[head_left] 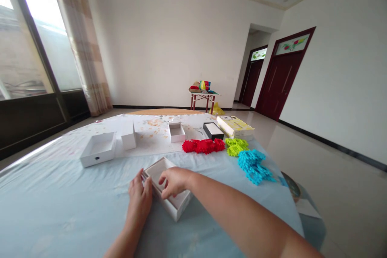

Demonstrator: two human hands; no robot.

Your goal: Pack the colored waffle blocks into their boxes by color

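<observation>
An uncovered white box (180, 210) sits at an angle on the pale blue cloth, right in front of me. My left hand (140, 193) lies along its left side, fingers against the wall and holding it. Over the box opening is my right hand (175, 181), reaching in from the right with loosely curled fingers and a gap between thumb and forefinger. Nothing shows between those fingers. Part of the box's inside is hidden by this hand and forearm.
Beyond are a white box tray (98, 159), an upright white box (129, 135), a small white box (177, 134), a black-edged box (213, 131) and a yellow-white box (236, 127). Red (203, 146), green (236, 146) and blue (254, 166) knobbly bundles lie right.
</observation>
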